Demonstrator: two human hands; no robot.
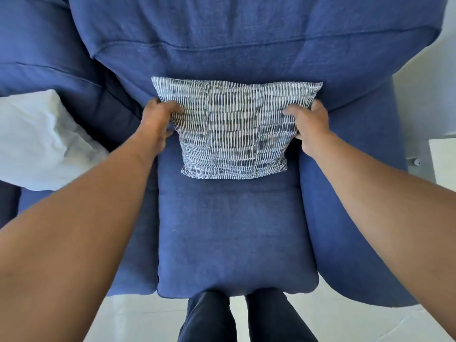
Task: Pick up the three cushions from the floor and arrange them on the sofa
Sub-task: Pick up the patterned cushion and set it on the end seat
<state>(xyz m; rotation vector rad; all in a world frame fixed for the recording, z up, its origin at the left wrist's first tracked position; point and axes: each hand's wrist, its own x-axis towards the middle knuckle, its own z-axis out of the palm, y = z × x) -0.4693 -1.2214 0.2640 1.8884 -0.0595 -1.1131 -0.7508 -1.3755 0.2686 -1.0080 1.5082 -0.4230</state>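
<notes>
A patterned cushion (234, 129) with dark blue and white dashes stands upright on the blue sofa (234, 230), its back against the backrest. My left hand (159, 119) grips its left edge and my right hand (309, 123) grips its right edge. A plain white cushion (39, 141) lies on the seat to the left, leaning at an angle. No third cushion is in view.
The sofa's right armrest (345, 218) bulges beside the seat. Pale tiled floor (138, 317) shows below the seat's front edge, with my dark-trousered legs (232, 317) against it. A white piece of furniture (441, 159) stands at the far right.
</notes>
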